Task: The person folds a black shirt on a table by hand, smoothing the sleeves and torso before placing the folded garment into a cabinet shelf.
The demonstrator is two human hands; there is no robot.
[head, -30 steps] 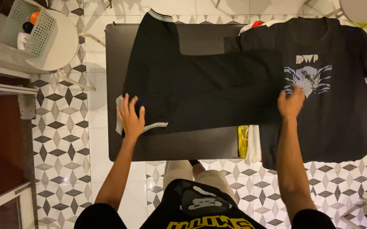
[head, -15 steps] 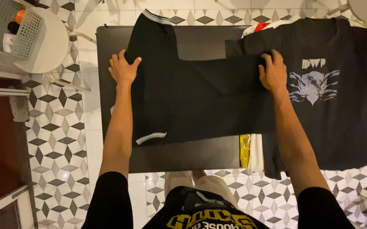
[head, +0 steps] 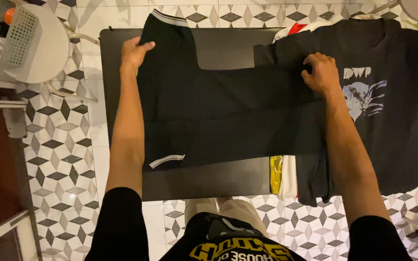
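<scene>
Black garment [head: 218,116] lies spread on the dark surface [head: 209,179]. Left hand [head: 134,52] pinches its striped sleeve edge, right hand [head: 321,73] grips the far side overlapping the printed shirt [head: 388,121] — that shirt risks dragging along.

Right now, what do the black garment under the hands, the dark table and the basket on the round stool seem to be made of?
Black garment: soft matte knit fabric, probably cotton; it creases and has ribbed white-striped cuffs. Dark table: smooth hard top with a dull sheen, perhaps laminate or painted metal; unclear. Basket: pale moulded plastic, judging by its regular grid of holes.
</scene>
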